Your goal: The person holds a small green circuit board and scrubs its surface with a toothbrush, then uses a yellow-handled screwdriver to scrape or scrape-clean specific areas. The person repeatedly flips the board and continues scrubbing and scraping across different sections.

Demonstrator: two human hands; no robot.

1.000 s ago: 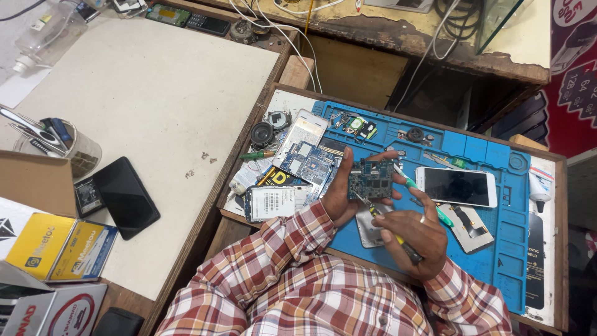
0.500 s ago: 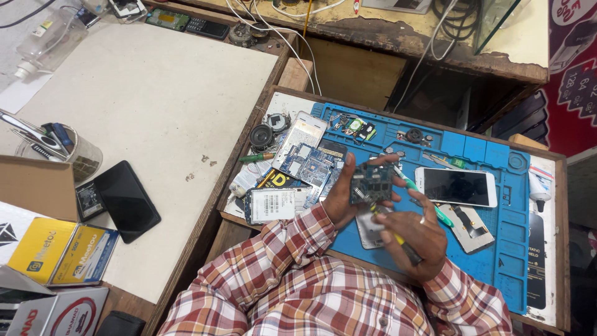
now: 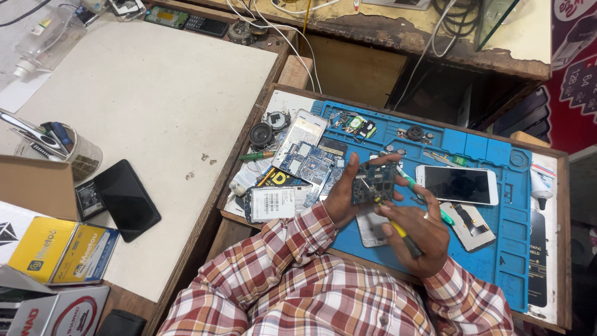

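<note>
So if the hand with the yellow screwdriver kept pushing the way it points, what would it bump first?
Most likely the small circuit board held in the left hand. The right hand aims its screwdriver up-left at the board's lower edge; whether the tip touches already is unclear.

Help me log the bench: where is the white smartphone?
In the head view, the white smartphone lies screen-up on the blue mat, just right of the right hand.

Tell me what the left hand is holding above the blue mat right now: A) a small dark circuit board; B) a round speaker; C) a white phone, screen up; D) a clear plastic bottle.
A: the left hand grips a small dark circuit board over the blue mat, while the right hand brings a yellow-handled tool to it; the white phone lies flat on the mat.
</note>
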